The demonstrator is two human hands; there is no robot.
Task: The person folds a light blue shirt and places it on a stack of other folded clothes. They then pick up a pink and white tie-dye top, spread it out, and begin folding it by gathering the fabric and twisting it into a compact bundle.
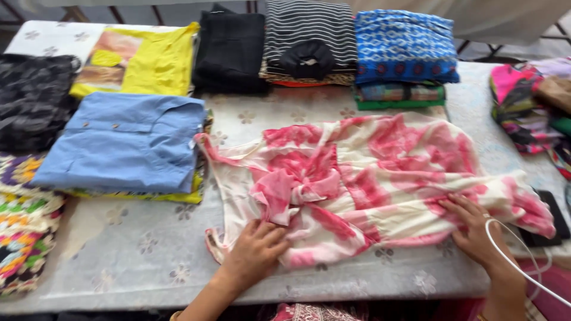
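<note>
Both hands flat, fingers spread: left hand [254, 249] at 7 o'clock, right hand [473, 229] at 4 o'clock on pink-white garment [369, 178]. Garment mid-tabletop [137, 249], long axis 9-to-3, neckline toward 9. Blue shirt [122, 142] at 10.

Black phone [550, 221] half under garment [369, 178]

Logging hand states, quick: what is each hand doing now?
Left hand: open, flat on the pink-and-white garment.
Right hand: open, fingers pressing the same garment.
</note>
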